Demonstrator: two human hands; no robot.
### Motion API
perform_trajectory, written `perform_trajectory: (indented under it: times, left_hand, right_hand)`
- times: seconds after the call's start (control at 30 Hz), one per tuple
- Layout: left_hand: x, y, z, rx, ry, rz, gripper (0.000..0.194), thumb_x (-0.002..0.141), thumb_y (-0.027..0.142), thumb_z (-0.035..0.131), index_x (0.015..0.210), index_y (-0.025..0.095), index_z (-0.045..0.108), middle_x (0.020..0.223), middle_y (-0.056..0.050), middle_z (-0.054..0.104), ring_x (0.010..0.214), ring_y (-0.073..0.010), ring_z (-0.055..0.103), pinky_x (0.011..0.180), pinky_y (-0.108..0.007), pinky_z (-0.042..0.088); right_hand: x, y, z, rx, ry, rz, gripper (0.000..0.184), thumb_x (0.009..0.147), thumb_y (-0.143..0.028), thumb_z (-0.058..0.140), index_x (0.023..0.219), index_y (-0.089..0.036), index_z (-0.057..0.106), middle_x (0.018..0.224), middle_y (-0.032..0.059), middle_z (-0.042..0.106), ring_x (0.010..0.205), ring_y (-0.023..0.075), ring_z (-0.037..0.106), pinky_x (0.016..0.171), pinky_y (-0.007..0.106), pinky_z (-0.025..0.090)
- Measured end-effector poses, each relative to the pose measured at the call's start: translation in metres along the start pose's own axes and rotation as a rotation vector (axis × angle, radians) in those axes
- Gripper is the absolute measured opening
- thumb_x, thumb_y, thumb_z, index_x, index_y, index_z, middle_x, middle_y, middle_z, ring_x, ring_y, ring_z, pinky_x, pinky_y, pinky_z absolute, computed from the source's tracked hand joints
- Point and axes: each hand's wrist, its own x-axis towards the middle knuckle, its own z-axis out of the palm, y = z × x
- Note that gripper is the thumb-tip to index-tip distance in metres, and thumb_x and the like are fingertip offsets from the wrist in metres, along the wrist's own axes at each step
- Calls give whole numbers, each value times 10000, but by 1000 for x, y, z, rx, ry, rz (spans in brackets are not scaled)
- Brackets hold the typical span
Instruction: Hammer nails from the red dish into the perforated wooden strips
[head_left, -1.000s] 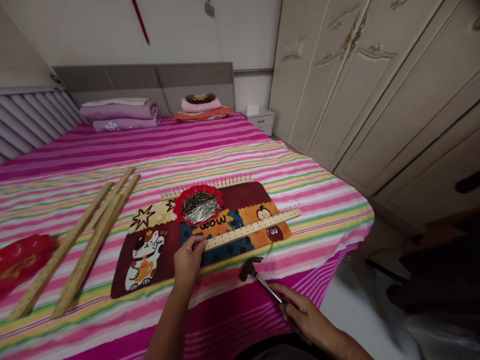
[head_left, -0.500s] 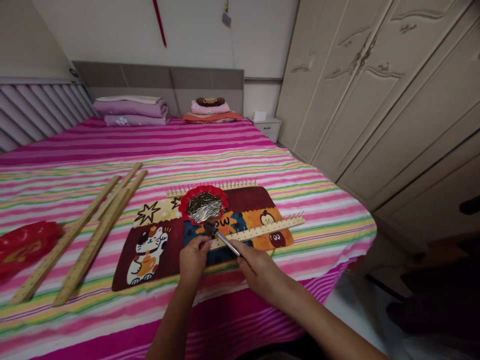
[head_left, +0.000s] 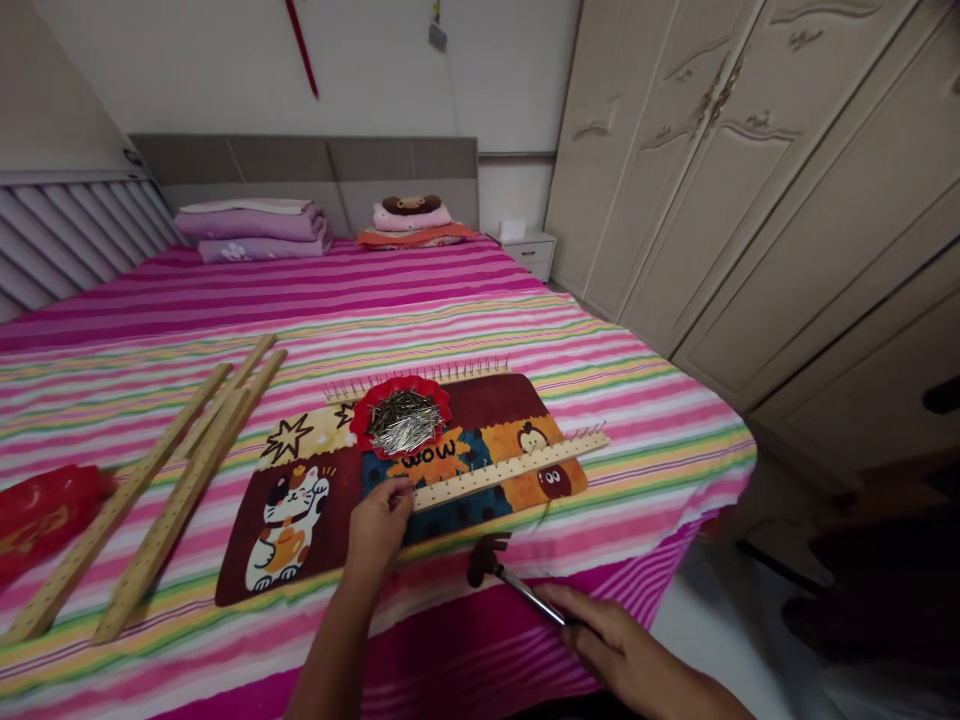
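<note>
On a striped bed (head_left: 660, 410), nailing seems the step: right hand (head_left: 613, 635) clenching a hammer (head_left: 523, 590), left hand (head_left: 377, 525) touching a nail-studded strip (head_left: 510, 469), finger hold unclear; the next strike needs aim.

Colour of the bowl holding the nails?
The bowl is red; best seen in the head view.

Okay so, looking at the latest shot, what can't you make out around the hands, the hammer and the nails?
All in the head view:
Wooden strip: its end at the left hand is partly hidden by fingers; whether they pinch a nail is too small to tell.
Hammer: grip mostly covered by the right hand.
Nails: too small and overlapping to count.
Red dish: cut off by the left edge.
</note>
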Motion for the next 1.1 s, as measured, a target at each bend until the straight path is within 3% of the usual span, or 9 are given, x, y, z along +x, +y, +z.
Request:
perform_trajectory:
  times: [0.13,0.23,0.33,0.43,0.53,0.63,0.83,0.97,1.1]
  left_hand:
    - [24,15,-13,214,87,105,229,717,336,526,840,242,695,820,-30,717,743,-191,637,701,-280,456]
    - [51,30,-11,437,84,221,246,748,299,494,856,225,703,924,-66,704,850,-210,630,762,-291,446]
    - [73,42,1,672,-10,186,245,729,252,503,846,208,713,952,-110,698,885,-249,631,756,-325,439]
    - [86,50,10,790,-65,60,196,688,247,541,767,188,710,870,-146,704,848,-294,642,704,-356,430]
    - [90,50,9,789,-77,38,141,671,247,552,678,195,683,774,-131,704,786,-278,647,642,-327,413]
    - [93,43,0,644,-100,53,124,672,296,560,614,225,643,640,-57,679,650,-209,622,575,-279,386]
    - [92,32,-19,40,-30,13,141,558,334,630,606,202,645,570,3,635,568,-145,544,584,-260,393]
    - [73,35,-29,-356,-55,-81,295,473,380,710,661,159,656,579,-2,628,567,-124,536,564,-242,396]
    - [44,36,-39,-531,-95,-186,413,424,392,773,729,137,661,654,-23,653,604,-117,560,544,-219,391]
  right_hand:
    - [-5,49,10,103,123,96,417,861,-353,471,1233,-211,594,1065,92,672,1006,252,598,888,363,455]
    - [-3,70,21,246,183,219,481,841,-401,446,1260,-191,554,637,3,571,567,157,537,535,261,449]
    - [0,74,26,355,182,294,520,819,-392,426,1285,-178,510,535,-65,387,418,93,333,397,193,263]
    - [1,69,26,387,178,303,534,792,-416,436,1258,-172,527,546,-66,366,420,87,310,388,189,208]
    - [1,65,25,418,173,329,565,770,-434,435,1266,-175,515,542,-68,369,412,84,308,378,188,182]
    - [2,63,24,439,159,348,586,761,-428,429,1280,-166,494,532,-76,364,390,77,285,369,187,164]
    - [2,68,25,442,174,290,597,770,-482,457,1271,-162,506,512,-86,355,393,75,293,380,191,179]
    - [3,72,27,442,188,321,579,781,-459,452,1280,-168,493,515,-86,380,368,69,284,362,179,163]
    - [2,67,26,440,185,330,575,776,-447,448,1278,-168,486,527,-88,410,341,56,275,334,169,166]
